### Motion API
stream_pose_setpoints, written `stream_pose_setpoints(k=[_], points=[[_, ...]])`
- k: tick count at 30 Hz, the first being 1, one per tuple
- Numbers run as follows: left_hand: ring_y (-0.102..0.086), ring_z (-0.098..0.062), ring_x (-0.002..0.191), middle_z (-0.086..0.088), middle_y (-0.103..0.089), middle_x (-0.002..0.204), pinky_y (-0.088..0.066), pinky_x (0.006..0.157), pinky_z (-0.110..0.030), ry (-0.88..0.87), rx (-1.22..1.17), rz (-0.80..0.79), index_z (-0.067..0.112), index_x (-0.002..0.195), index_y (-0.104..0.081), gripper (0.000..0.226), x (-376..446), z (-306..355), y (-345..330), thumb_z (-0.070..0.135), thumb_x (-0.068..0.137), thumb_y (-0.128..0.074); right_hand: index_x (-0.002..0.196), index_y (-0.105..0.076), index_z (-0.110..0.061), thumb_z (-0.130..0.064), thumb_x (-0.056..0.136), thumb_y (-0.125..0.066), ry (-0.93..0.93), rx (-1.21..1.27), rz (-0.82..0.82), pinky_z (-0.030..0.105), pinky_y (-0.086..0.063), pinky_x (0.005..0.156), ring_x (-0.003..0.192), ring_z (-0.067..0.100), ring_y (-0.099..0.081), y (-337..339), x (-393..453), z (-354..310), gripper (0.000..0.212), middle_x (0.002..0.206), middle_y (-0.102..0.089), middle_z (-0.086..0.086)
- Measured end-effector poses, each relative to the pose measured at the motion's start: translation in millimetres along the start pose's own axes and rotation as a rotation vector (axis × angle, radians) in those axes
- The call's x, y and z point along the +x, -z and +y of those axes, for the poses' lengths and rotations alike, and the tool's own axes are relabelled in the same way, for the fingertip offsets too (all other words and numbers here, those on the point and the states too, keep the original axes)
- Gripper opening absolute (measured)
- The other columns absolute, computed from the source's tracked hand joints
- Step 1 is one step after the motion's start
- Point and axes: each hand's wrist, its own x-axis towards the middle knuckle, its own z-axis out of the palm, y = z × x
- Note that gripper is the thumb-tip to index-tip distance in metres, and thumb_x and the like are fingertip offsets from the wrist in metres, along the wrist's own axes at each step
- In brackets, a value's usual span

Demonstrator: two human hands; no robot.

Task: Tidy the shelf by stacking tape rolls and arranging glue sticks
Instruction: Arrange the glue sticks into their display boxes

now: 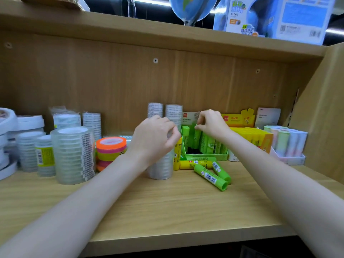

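My right hand [211, 123] pinches the top of a green glue stick [197, 138] standing in the green display box [204, 156]. My left hand [154, 138] hovers with curled fingers over a stack of clear tape rolls [161, 167]; whether it grips the top roll is hidden. Two green glue sticks [210, 176] and a yellow glue stick [195, 164] lie on the shelf in front of the box. Another yellow stick [177, 155] stands beside the box. A large clear tape stack [72, 155] and a coloured tape stack [110, 150] stand to the left.
White tape rolls [11, 138] pile up at far left. Tall narrow tape stacks [164, 110] stand against the back panel. A yellow glue box [249, 136] and pastel glue sticks [286, 142] fill the right. The wooden shelf [167, 211] ends near me; a side wall rises at right.
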Motion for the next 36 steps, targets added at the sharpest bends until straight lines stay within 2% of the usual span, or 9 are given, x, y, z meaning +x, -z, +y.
stream_pose_setpoints(k=[7,12,15,17,20,24,27,31,36], points=[[-0.054,-0.021,0.062,0.001,-0.065,0.064,-0.047,0.054,-0.033,0.012,0.004,-0.019,0.011,0.065,-0.067,0.041,0,0,2,0.03,0.082,-0.035,0.079,-0.056,-0.015,-0.019,0.084,-0.066,-0.016,-0.128,-0.047,0.042,-0.036,0.093,0.111,0.029,-0.048,-5,5,-5,0.012,0.103,-0.062,0.008],[-0.057,-0.019,0.07,0.003,-0.068,0.072,-0.046,0.059,-0.029,0.062,-0.004,-0.059,0.012,0.07,-0.069,0.047,-3,2,8,0.036,0.082,-0.03,0.112,-0.065,-0.018,-0.023,0.093,-0.053,0.031,-0.336,-0.064,0.045,-0.029,0.102,0.123,0.028,-0.035,5,-9,-6,0.023,0.125,-0.045,0.009],[-0.057,-0.019,0.075,0.003,-0.069,0.075,-0.048,0.062,-0.032,0.069,-0.02,-0.04,0.012,0.073,-0.069,0.049,-3,1,10,0.038,0.082,-0.028,0.122,-0.059,-0.017,-0.012,0.091,-0.054,0.164,0.071,0.02,0.031,-0.036,0.103,0.119,0.017,-0.046,23,-32,-10,0.032,0.129,-0.048,0.005],[-0.058,-0.02,0.081,0.001,-0.07,0.082,-0.047,0.067,-0.031,0.08,-0.051,-0.024,0.012,0.083,-0.07,0.051,-2,1,11,0.041,0.081,-0.027,0.135,-0.044,-0.02,-0.008,0.088,-0.058,0.196,0.351,-0.259,0.029,-0.042,0.1,0.117,0.012,-0.05,31,-49,-20,0.05,0.134,-0.047,0.0],[-0.058,-0.02,0.094,0.0,-0.068,0.099,-0.042,0.075,-0.03,0.112,-0.075,-0.043,0.013,0.105,-0.063,0.056,-5,4,11,0.046,0.08,-0.026,0.138,-0.035,-0.026,-0.007,0.085,-0.064,0.204,0.449,-0.561,0.019,-0.048,0.091,0.117,0.011,-0.052,28,-60,-30,0.064,0.137,-0.041,-0.007],[-0.057,-0.019,0.095,0.001,-0.065,0.102,-0.04,0.075,-0.03,0.166,-0.099,-0.057,0.015,0.109,-0.056,0.054,-8,2,12,0.049,0.08,-0.027,0.118,-0.057,-0.01,-0.007,0.081,-0.069,0.215,0.417,-0.414,0.013,-0.047,0.069,0.093,0.009,-0.059,15,-62,-40,0.04,0.111,-0.058,-0.001],[-0.057,-0.019,0.091,0.001,-0.066,0.098,-0.039,0.071,-0.03,0.15,-0.078,-0.054,0.014,0.104,-0.057,0.056,-8,2,13,0.051,0.079,-0.024,0.109,-0.06,-0.003,0.0,0.081,-0.066,0.17,0.532,-0.268,0.012,-0.047,0.071,0.076,-0.002,-0.057,20,-66,-34,0.029,0.087,-0.06,-0.005],[-0.06,-0.025,0.086,-0.004,-0.068,0.093,-0.038,0.076,-0.033,0.079,-0.057,-0.052,0.01,0.096,-0.062,0.051,-7,6,17,0.043,0.08,-0.027,0.111,-0.057,-0.011,-0.001,0.09,-0.051,-0.018,0.84,-0.129,0.028,-0.053,0.076,0.078,0.011,-0.06,53,-73,-16,0.024,0.087,-0.055,0.002],[-0.064,-0.024,0.077,-0.003,-0.068,0.082,-0.032,0.082,-0.031,-0.111,0.096,-0.015,0.011,0.083,-0.066,0.03,0,18,12,0.024,0.082,-0.039,0.112,-0.056,-0.014,-0.009,0.088,-0.059,-0.009,0.537,-0.004,0.035,-0.054,0.078,0.085,0.019,-0.058,67,-75,6,0.025,0.087,-0.053,0.001]])
